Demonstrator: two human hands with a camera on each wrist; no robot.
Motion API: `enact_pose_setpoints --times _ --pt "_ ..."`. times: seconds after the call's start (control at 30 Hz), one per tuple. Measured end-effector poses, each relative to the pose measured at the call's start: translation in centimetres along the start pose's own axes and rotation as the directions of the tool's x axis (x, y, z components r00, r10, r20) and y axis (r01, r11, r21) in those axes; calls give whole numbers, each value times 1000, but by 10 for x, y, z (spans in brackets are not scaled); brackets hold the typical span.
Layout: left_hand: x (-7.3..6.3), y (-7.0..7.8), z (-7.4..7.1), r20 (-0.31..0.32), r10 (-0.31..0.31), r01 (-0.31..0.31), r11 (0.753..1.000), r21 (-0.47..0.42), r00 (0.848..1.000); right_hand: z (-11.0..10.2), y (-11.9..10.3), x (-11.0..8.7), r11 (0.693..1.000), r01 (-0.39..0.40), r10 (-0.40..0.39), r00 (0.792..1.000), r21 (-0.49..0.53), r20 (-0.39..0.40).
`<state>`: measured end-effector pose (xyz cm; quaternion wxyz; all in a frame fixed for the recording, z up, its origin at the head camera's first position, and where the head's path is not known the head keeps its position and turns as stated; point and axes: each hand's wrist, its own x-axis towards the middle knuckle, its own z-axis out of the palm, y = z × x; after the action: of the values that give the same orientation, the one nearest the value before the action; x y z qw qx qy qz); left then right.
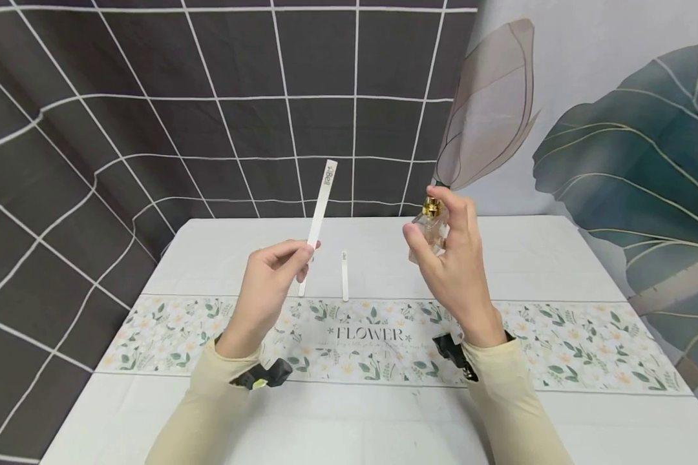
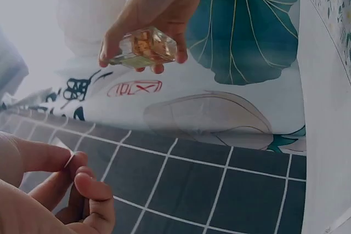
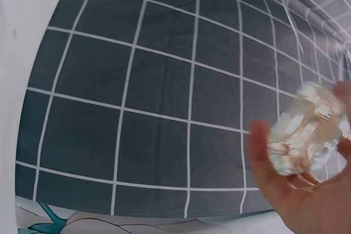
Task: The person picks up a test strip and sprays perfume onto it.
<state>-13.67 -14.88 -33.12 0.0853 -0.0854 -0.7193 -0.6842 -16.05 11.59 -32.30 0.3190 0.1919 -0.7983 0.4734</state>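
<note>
Between thumb and fingers, my left hand [image 1: 273, 281] pinches a slim white paper strip [image 1: 324, 190] that points up and carries dark lettering near its top. A narrow white end shows below those fingers; I cannot tell whether it belongs to this strip or to another one. My right hand [image 1: 456, 268] grips a clear glass perfume bottle [image 1: 429, 234] with a gold spray neck, index finger on its top. In the left wrist view the perfume bottle [image 2: 145, 49] has an amber tint; in the right wrist view the bottle [image 3: 307, 130] is blurred. Both hands are above the table.
Another white paper strip [image 1: 345, 278] lies on the table between the hands. The white tablecloth [image 1: 372, 413] has a floral band with the word FLOWER. A dark gridded cloth [image 1: 238, 123] hangs behind and at left, a leaf-patterned one [image 1: 634, 148] at right.
</note>
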Motion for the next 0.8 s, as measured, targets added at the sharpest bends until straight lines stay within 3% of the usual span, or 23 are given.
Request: enact_pose_setpoints --times 0.07,0.17,0.3,0.37,0.6,0.8 --pt "4 -3 -4 -3 -26 26 999 -35 1000 -4 1 1 1000 -25 24 998 14 52" --pt "10 -10 -12 6 -112 112 988 -110 994 -11 4 2 999 -40 41 992 -4 120" --pt "20 -22 -26 56 -253 259 945 -201 966 -18 14 1 996 -9 24 983 -84 182" --pt "24 -28 -31 80 -295 306 926 -220 952 -21 20 0 993 -7 32 976 -119 216" --pt "32 -52 -39 127 -435 448 888 -104 891 -18 48 -11 989 -32 83 930 -147 357" --pt "35 -74 -36 128 -508 515 857 -29 852 -10 70 -25 983 -61 134 881 -172 454"
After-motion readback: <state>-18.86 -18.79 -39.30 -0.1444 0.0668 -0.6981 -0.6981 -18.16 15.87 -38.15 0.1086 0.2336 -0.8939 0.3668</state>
